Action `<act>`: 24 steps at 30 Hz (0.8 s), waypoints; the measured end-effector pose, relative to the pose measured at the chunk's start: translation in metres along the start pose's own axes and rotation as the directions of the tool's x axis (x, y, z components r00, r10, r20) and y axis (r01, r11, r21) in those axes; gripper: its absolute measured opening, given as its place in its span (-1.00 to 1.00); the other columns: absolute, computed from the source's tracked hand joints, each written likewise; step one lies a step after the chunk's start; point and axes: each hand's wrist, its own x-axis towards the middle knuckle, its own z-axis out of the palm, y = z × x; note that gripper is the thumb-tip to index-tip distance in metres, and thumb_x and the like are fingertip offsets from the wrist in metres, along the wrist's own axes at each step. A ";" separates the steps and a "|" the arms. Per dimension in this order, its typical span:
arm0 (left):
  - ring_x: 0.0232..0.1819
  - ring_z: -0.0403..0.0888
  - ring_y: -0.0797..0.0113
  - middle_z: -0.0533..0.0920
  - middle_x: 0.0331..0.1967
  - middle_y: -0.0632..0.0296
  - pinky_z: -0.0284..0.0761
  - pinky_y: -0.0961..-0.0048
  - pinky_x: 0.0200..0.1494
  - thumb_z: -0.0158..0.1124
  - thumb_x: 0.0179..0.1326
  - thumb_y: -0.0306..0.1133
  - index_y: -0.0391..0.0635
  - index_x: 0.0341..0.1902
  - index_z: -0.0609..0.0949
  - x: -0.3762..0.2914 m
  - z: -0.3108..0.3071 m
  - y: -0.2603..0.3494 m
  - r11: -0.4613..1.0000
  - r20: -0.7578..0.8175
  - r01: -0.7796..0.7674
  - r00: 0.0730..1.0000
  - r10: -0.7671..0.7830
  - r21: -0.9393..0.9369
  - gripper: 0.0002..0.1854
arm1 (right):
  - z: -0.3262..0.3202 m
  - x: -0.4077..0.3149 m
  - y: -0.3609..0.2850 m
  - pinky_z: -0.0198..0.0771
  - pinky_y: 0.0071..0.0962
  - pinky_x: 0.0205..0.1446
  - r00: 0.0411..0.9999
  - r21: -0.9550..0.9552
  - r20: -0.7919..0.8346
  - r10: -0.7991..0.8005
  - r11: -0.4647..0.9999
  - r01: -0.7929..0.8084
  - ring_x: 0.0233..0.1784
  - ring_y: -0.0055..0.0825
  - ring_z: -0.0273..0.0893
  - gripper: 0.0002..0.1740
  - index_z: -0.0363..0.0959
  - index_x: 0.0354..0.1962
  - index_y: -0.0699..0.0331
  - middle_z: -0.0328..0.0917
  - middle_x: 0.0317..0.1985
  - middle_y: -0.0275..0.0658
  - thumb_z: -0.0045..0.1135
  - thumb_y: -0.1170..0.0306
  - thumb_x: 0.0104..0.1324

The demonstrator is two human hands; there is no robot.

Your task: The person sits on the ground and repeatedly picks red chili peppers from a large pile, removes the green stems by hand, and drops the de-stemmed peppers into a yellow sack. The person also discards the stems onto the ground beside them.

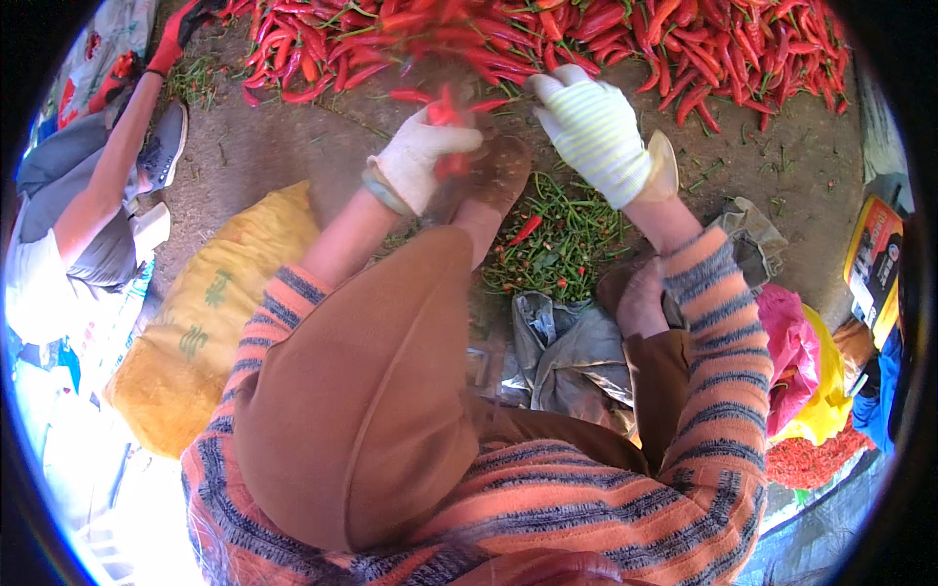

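A large heap of red chili peppers (703, 51) lies on the ground before me, some with green stems. My left hand (414, 157), in a whitish glove, grips several red peppers (445, 113), blurred by motion. My right hand (601, 135), in a white glove with pale yellow-green stripes, reaches to the near edge of the heap with its fingers curled. Its fingertips are blurred, so whether they pinch a pepper cannot be told. Between my feet is a pile of green pepper stems (560, 242), with one red pepper (526, 230) on top.
A full yellow woven sack (227, 293) lies to my left. Beyond it sits another person, whose arm (121, 161) ends in a red glove. Grey plastic sheeting (579, 359) lies below the stems. Pink (791, 351) and yellow bags (824, 381) stand at my right.
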 end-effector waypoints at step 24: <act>-0.30 0.53 0.50 0.55 -0.39 0.34 0.50 0.48 -0.22 0.39 -0.01 -0.49 -0.14 -0.18 0.56 0.002 0.006 0.014 0.236 0.230 -0.295 0.935 0.269 0.926 -0.71 | -0.021 -0.032 -0.015 0.48 -0.37 -0.22 0.951 0.754 0.271 0.151 0.581 -0.307 -0.35 -0.38 0.52 -0.74 0.52 -0.22 0.28 0.53 -0.35 -0.25 0.09 0.25 0.34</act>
